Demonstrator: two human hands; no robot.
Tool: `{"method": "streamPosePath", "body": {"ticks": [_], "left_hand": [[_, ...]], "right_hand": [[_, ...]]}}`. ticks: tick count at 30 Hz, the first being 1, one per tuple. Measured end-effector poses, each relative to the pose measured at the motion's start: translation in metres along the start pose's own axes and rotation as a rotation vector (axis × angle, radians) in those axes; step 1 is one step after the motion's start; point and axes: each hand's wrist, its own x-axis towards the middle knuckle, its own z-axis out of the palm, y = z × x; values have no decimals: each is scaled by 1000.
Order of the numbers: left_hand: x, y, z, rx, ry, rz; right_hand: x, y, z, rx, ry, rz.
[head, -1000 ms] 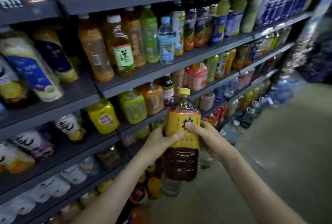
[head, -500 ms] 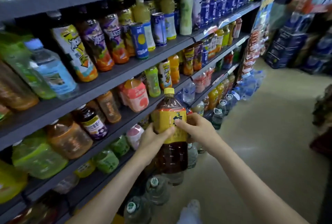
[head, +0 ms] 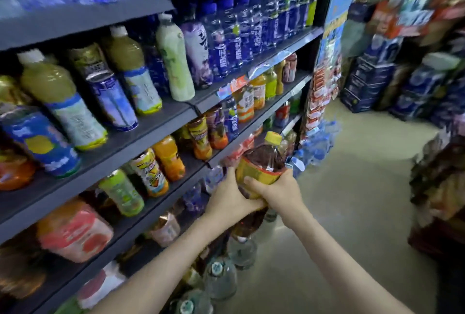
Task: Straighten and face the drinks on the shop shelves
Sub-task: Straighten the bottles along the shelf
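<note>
Now: we hold one large tea bottle in the air, clear of the shelves, tilted so its yellow cap leans away from us.
Left hand: curled round the bottle's yellow label from the shelf side, thumb over the front.
Right hand: wrapped round the same label from the aisle side, its fingers meeting the left hand's.
Shelves: dark racks to the left of both hands, crowded with juices and teas, many of them leaning.
Below the hands: big water bottles stand caps up on the floor.
Risk, slipping: we judge the bottle heavy and its label film smooth. Gripped at the middle and tilted, it could slide through and drop onto the water bottles.
Risk, knocking: swinging it in towards a shelf could clip the leaning bottles just left of the hands and topple them.
Risk, placing: blur hides any free gap, so we cannot tell where it belongs.
</note>
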Motion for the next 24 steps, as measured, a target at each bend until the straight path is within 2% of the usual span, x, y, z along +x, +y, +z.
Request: {"method": "streamPosePath", "body": {"ticks": [5, 7, 10, 16, 20, 24], "left_hand": [[90, 34, 45, -172, -120, 31], [115, 40, 62, -236, -73, 11], [146, 44, 80, -335, 90, -102], [169, 45, 67, -260, 303, -272], [179, 29, 62, -164, 337, -375], [199, 15, 65, -86, 357, -401]], "right_hand": [[100, 4, -62, 22, -29, -115], [138, 1, -84, 1, -82, -148], [192, -15, -106, -46, -166, -207], [264, -41, -103, -100, -271, -219], [296, -30, -83, -113, -308, -163], [318, -14, -69, -155, -302, -151]]}}
